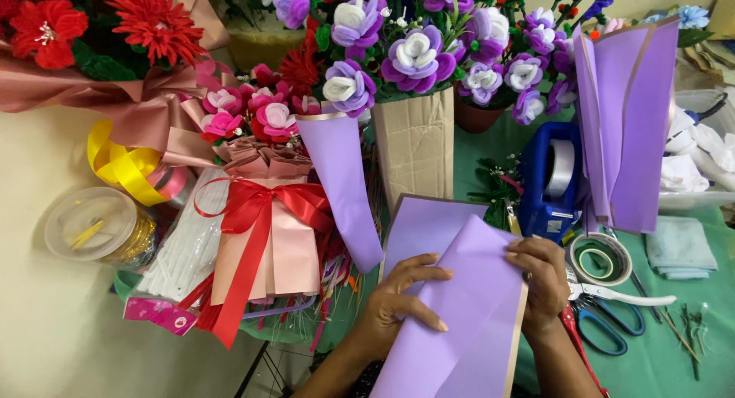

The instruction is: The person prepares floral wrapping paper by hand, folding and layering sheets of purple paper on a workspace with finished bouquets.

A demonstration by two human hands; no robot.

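A folded sheet of purple wrapping paper (pixel 459 306) with a thin gold edge lies in front of me, held by both hands. My left hand (pixel 398 302) presses flat on its left side with fingers spread across the fold. My right hand (pixel 542 279) grips the paper's upper right edge. A second purple sheet (pixel 425 222) lies underneath, farther back.
A pink bouquet with a red ribbon (pixel 264 214) stands at left, purple flowers in a cardboard box (pixel 417 149) behind. A blue tape dispenser (pixel 551 180), tape roll (pixel 599 258) and blue-handled scissors (pixel 612 321) lie on the green table (pixel 674 352) at right. More purple paper (pixel 628 122) stands upright.
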